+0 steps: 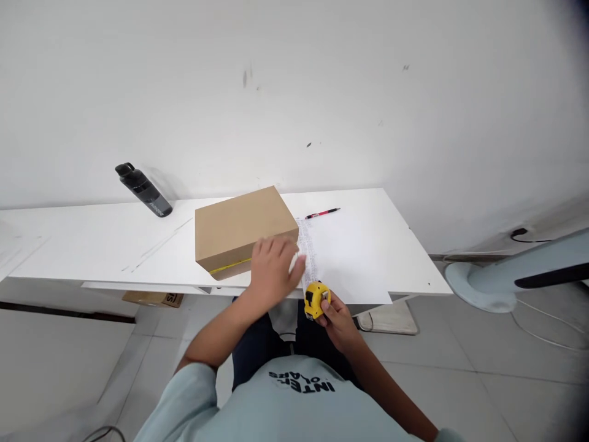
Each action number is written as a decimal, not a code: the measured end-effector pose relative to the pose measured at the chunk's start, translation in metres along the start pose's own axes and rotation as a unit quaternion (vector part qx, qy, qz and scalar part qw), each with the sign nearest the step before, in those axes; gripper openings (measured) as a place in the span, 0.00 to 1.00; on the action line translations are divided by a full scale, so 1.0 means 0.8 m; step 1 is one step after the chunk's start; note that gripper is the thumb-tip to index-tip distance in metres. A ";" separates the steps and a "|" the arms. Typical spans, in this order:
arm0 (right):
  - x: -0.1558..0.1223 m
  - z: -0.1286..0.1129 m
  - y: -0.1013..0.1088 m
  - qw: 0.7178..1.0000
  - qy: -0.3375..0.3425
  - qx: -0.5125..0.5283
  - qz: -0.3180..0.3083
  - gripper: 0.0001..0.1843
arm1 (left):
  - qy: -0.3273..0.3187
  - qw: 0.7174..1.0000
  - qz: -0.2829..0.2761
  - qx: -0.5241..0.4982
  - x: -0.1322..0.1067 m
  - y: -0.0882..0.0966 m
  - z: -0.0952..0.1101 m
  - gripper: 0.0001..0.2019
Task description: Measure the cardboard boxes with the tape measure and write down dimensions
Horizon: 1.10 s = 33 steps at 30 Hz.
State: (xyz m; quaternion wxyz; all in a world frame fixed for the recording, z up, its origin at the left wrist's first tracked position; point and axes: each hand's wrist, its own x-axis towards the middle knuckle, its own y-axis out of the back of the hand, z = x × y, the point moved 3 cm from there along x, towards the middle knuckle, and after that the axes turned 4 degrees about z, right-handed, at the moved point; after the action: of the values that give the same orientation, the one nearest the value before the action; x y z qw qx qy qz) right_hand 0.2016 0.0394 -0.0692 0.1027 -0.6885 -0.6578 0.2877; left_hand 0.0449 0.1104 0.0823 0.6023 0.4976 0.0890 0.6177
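A brown cardboard box (243, 221) rests on the white table. My left hand (272, 270) is at the front right of the box, fingers bent near its upper edge and thumb held apart. I see nothing in that hand, and whether it touches the box is unclear. A thin yellow strip (230, 266) runs along the box's front face and disappears behind my left hand. My right hand (338, 319) grips a yellow and black tape measure (316, 300) just in front of the table edge. Beside the box lies white paper (354, 261), its left part covered in writing.
A red and black pen (322, 213) lies toward the back of the table (405, 264). To the left is a dark bottle (145, 190) by the wall. A pale blue post with a rounded base (478, 288) stands at the right. Another carton (154, 298) shows below the table.
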 end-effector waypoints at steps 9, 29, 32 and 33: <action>-0.010 0.013 0.021 0.998 -0.012 0.012 0.060 0.31 | 0.087 0.989 0.055 0.105 0.078 -0.050 -0.031 0.20; 0.022 -0.028 0.025 0.995 0.034 0.057 0.072 0.26 | 0.118 0.969 0.197 -0.092 -0.176 0.159 -0.141 0.12; 0.027 -0.036 0.034 0.992 0.032 0.079 0.090 0.24 | 0.127 0.945 0.257 -0.159 -0.186 0.161 -0.155 0.12; 0.028 -0.037 0.034 0.992 0.033 0.083 0.091 0.23 | 0.130 0.938 0.273 -0.173 -0.184 0.159 -0.158 0.12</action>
State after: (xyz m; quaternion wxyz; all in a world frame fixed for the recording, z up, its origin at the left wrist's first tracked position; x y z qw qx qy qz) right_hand 0.2398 0.0647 -0.0653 0.1540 -0.7438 -0.5625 0.3265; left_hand -0.1622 0.0166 0.0356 0.4709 0.3066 -0.0811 0.8232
